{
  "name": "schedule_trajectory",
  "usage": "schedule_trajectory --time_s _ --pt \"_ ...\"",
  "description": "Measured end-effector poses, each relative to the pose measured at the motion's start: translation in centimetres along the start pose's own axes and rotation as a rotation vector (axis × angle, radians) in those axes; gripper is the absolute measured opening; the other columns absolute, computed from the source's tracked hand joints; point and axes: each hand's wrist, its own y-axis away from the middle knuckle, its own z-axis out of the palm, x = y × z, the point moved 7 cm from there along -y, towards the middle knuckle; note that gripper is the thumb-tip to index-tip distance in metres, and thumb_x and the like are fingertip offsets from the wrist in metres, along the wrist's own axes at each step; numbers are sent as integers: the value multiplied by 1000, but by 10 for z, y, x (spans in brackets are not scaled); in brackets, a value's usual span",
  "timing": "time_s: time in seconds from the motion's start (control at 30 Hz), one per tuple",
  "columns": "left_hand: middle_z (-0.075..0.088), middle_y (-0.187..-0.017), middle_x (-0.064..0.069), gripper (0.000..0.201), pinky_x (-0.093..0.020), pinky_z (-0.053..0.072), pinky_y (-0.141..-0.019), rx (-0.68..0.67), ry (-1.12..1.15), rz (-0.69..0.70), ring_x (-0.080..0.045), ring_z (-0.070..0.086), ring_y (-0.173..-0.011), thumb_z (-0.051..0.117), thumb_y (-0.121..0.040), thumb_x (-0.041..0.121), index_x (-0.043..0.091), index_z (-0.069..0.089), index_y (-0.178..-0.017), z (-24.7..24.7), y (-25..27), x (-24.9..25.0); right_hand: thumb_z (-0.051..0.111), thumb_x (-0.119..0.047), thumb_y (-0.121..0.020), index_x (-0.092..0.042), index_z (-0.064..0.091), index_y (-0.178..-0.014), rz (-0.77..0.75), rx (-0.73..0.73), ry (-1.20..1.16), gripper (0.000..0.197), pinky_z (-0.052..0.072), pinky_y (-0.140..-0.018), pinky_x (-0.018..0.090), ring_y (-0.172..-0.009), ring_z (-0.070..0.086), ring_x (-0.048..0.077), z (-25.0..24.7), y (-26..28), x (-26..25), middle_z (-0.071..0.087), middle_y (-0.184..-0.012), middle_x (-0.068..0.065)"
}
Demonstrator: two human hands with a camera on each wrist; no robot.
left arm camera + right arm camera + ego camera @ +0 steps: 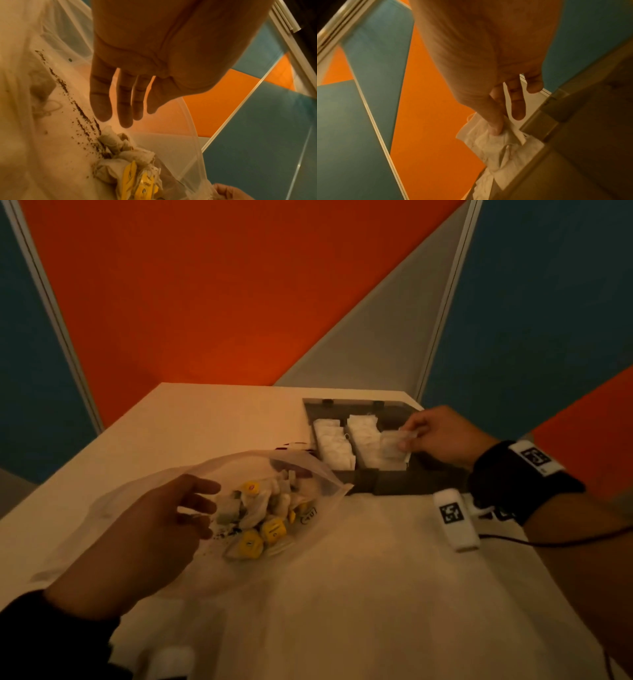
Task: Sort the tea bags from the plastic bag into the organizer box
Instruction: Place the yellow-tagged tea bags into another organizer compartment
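Observation:
A clear plastic bag [308, 474] lies open on the white table, holding a heap of tea bags [263, 515] with yellow tags [137, 182]. My left hand [195, 508] reaches into the bag's mouth with straight fingers [101, 102], just short of the heap and holding nothing. The dark organizer box [387, 477] stands at the table's far right, two of its compartments packed with white tea bags [334, 443]. My right hand [407, 440] pinches a white tea bag [392, 448] between thumb and finger over the box, next to the second row [489, 143].
A white marker block [454, 518] with a black code and a cable lies on the table right of the bag, near my right wrist. Loose tea dust [82, 117] streaks the inside of the bag. Orange, teal and grey wall panels stand behind the table.

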Motion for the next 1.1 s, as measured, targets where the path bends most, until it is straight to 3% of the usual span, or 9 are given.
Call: schedule_trajectory --time_s 0.17,0.23,0.47,0.6,0.73,0.83,0.93,1.03,1.1 --pt "64 -101 -5 41 -43 55 -65 12 17 4 -24 66 -82 54 -88 -13 24 63 -102 -3 0 0 74 -16 -86 -23 70 -89 -75 9 -65 8 53 -86 34 -90 66 15 18 -6 -23 70 -92 -5" --pt "64 -101 -4 38 -41 54 -66 13 19 15 -23 66 -83 54 -89 -11 22 63 -105 -2 2 4 72 -12 -86 -18 69 -92 -145 -26 -66 9 48 -76 24 -84 62 10 31 -7 -47 66 -87 -8" --pt "61 -103 -1 49 -39 51 -69 9 -53 37 -26 64 -90 46 -82 -17 27 59 -99 -9 3 9 67 -10 -87 -23 68 -79 -131 -174 315 15 39 -58 17 -78 61 12 73 -29 -67 64 -79 -9" --pt "61 -107 8 28 -29 51 -72 8 -223 97 -12 60 -91 61 -91 13 29 58 -113 -8 0 21 56 -18 -93 -30 63 -74 -113 -352 511 23 41 -59 20 -75 58 10 95 -24 -68 62 -79 -10" --pt "56 -118 4 42 -26 47 -79 -95 -345 122 -15 57 -98 69 -84 40 26 56 -121 9 -8 41 50 -17 -96 -27 66 -90 -83 -410 616 20 43 -74 23 -81 54 10 95 -14 -78 62 -94 -6" --pt "49 -133 -1 58 -24 40 -79 -165 -440 147 -16 52 -106 73 -79 46 25 52 -129 29 -23 54 56 -13 -93 -23 61 -122 -107 -226 532 31 43 -85 30 -100 53 17 71 -1 -99 58 -120 1" --pt "43 -143 -3 68 -28 42 -88 -236 -529 122 -22 47 -124 71 -81 46 23 43 -139 49 -42 59 56 -11 -94 -20 66 -99 -249 -28 315 15 44 -80 31 -95 58 17 46 36 -140 64 -103 -1" --pt "46 -145 -2 69 -30 39 -100 -331 -665 149 -22 46 -128 69 -83 46 24 41 -142 67 -52 61 54 -15 -94 -23 73 -82 -275 -303 293 23 52 -68 23 -79 64 7 65 81 -161 69 -85 -6" --pt "47 -144 -5 64 -29 38 -100 -436 -821 185 -22 47 -127 65 -88 43 21 41 -142 81 -53 57 50 -13 -95 -19 75 -90 -293 -517 357 26 50 -59 18 -78 65 4 92 102 -161 71 -90 -4"
